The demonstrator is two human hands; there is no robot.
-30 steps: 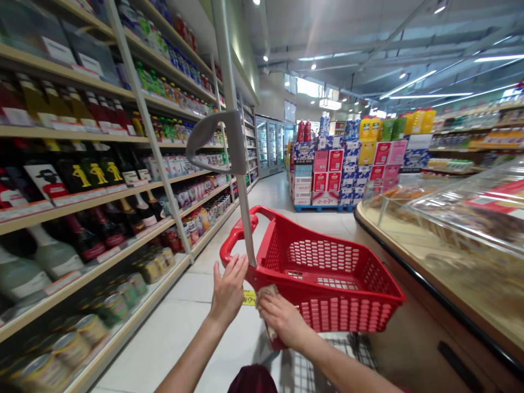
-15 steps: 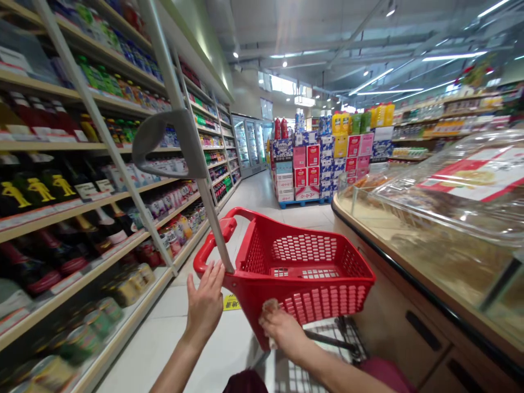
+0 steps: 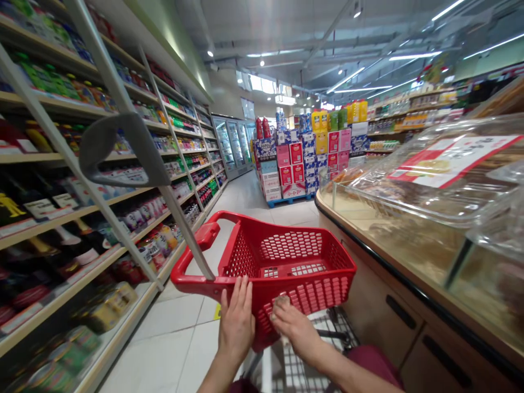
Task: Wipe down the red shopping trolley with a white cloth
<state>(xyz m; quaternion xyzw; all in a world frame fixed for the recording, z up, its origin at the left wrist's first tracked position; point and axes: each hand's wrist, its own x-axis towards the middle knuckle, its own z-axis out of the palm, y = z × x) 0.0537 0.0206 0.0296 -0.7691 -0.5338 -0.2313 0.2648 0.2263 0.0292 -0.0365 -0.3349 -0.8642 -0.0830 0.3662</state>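
Observation:
In the head view a red plastic shopping cart basket (image 3: 305,281) with perforated walls stands in front of me. A grey pole with a looped grey handle (image 3: 123,150) rises at its left end. My left hand (image 3: 237,322) lies with fingers stretched out against the basket's near side, fingertips just under the rim. Beside it, my right hand (image 3: 295,327) is closed on a crumpled, greyish-beige cloth (image 3: 281,301), pressed to the near wall's lattice. Most of the cloth is hidden under the fingers. Nothing lies in the visible part of the basket.
Shelves of bottles and cans (image 3: 94,218) line the left side. At right stands a wooden counter (image 3: 368,284) with clear food packs (image 3: 450,169) on top. Ahead are stacked cartons (image 3: 290,164) on a blue pallet and glass-door fridges (image 3: 233,142). A wire rack (image 3: 303,365) sits low under the basket.
My left hand has moved right, from near the handle end to the basket's near side. My right hand with the cloth has shifted slightly right along the wall. The view has turned.

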